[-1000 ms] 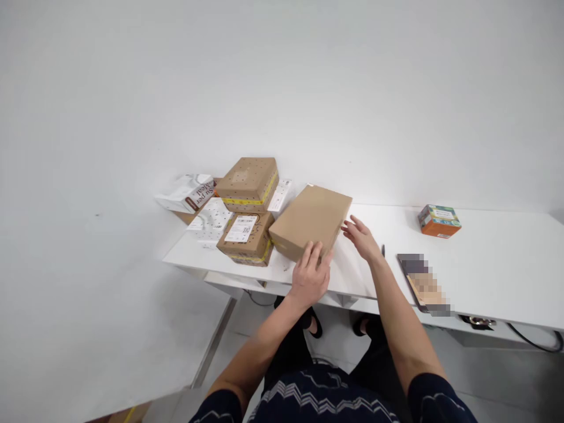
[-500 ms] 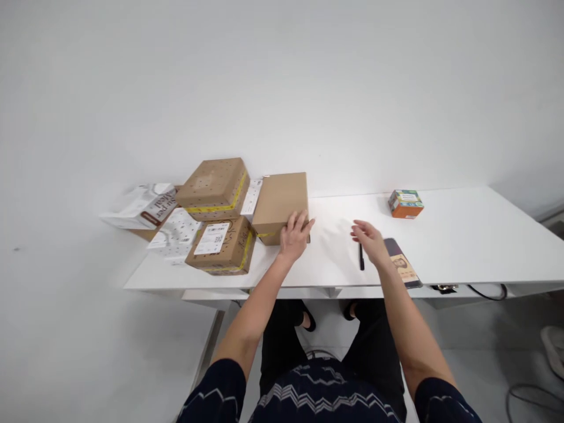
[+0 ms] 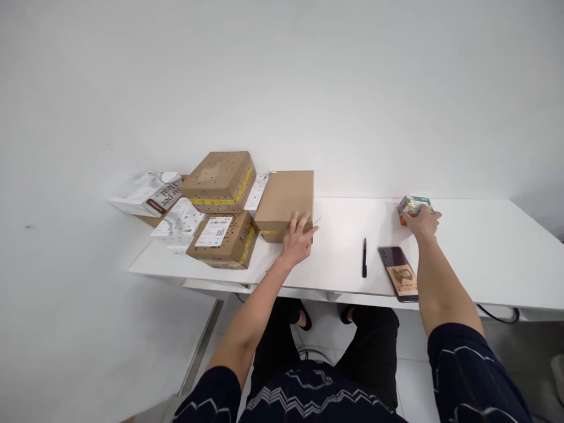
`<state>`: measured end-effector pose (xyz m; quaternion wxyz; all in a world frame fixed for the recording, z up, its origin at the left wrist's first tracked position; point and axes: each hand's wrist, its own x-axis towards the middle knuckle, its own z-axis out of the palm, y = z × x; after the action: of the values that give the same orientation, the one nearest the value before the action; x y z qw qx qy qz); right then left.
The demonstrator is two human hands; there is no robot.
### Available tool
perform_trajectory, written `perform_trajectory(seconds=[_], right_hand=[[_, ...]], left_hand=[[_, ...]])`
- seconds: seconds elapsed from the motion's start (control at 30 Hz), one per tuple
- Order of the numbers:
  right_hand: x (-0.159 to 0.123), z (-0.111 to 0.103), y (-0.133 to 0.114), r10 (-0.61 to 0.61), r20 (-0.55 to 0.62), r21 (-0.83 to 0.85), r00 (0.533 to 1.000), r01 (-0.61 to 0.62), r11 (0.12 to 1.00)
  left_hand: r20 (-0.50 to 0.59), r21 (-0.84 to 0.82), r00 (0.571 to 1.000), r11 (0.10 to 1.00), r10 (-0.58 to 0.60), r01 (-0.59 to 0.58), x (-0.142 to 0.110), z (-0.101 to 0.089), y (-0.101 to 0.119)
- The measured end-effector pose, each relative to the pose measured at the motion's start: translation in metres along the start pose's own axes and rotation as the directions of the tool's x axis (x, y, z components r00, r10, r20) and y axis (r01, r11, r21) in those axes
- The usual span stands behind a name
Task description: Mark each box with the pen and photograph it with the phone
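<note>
My left hand rests with fingers spread on the near right corner of a plain brown cardboard box on the white table. My right hand is stretched far to the right and closes over a small orange and green box near the wall. A black pen and a dark phone lie on the table between my two arms.
Left of the plain box is a pile of parcels: two dotted brown boxes with yellow tape, white dotted mailers and a white pouch. A cable hangs under the table's right side.
My right hand has left the pen area and reached right to the small orange box. My left hand stays on the plain box, which has been pushed back beside the pile.
</note>
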<state>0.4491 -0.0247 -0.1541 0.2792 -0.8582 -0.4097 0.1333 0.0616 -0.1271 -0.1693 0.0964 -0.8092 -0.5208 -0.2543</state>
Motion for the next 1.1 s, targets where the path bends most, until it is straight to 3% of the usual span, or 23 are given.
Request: perform_trajectory(seconds=[0.1,0.17,0.23,0.3,0.37,0.4,0.5,0.57,0.63,0.7,0.8,0.93,1.0,1.1], right_hand=[[0.001,0.001,-0.01,0.027,-0.034,0.185,0.999,-0.021,0.983],[-0.014,-0.001,-0.018,0.013,-0.024,0.397,1.0,-0.002,0.918],[-0.045,-0.004,-0.026,-0.049,0.049,0.638,0.998,0.007,0.77],[-0.091,-0.005,-0.03,-0.213,0.149,0.846,0.966,-0.014,0.532],[-0.144,-0.003,-0.029,-0.358,0.227,0.92,0.906,-0.079,0.383],[-0.17,0.001,-0.027,-0.394,0.279,0.926,0.876,-0.136,0.353],[-0.237,0.018,-0.018,-0.428,0.366,0.916,0.827,-0.239,0.322],[-0.267,0.034,-0.012,-0.433,0.374,0.918,0.82,-0.262,0.296],[-0.286,0.05,-0.007,-0.428,0.384,0.917,0.818,-0.281,0.285],[-0.296,0.065,-0.003,-0.412,0.39,0.909,0.823,-0.275,0.312],[-0.298,0.079,0.001,-0.434,0.342,0.885,0.834,-0.13,0.447],[-0.285,0.077,0.008,-0.535,0.203,0.757,0.82,0.215,0.617],[-0.278,0.072,0.012,-0.581,0.173,0.709,0.795,0.309,0.634],[-0.272,0.068,0.019,-0.653,0.187,0.734,0.734,0.337,0.59]], left_hand=[[0.012,-0.01,1.0,1.0,-0.007,0.007,-0.001,-0.001,0.002],[0.014,-0.018,1.0,1.0,-0.017,0.017,0.0,-0.001,0.003],[0.009,-0.023,1.0,0.999,-0.026,0.027,0.003,-0.002,0.003],[0.003,-0.042,1.0,0.999,-0.025,0.025,0.004,-0.005,0.003],[-0.009,-0.078,1.0,0.997,-0.016,0.016,0.0,-0.009,0.005],[-0.024,-0.104,1.0,0.995,-0.009,0.006,-0.005,-0.011,0.006],[-0.115,-0.259,0.993,0.966,-0.038,0.007,-0.036,-0.01,0.019],[-0.127,-0.467,0.978,0.88,-0.163,0.087,-0.063,-0.004,0.031],[0.007,-0.694,0.948,0.681,-0.318,0.234,-0.087,0.005,0.044],[0.153,-0.824,0.91,0.458,-0.385,0.332,-0.099,0.014,0.054],[0.211,-0.907,0.899,0.265,-0.384,0.326,-0.098,0.021,0.059],[0.226,-0.927,0.901,0.202,-0.37,0.316,-0.091,0.025,0.057],[0.234,-0.923,0.908,0.214,-0.347,0.32,-0.094,0.028,0.056],[0.197,-0.919,0.931,0.273,-0.309,0.285,-0.104,0.035,0.055]])
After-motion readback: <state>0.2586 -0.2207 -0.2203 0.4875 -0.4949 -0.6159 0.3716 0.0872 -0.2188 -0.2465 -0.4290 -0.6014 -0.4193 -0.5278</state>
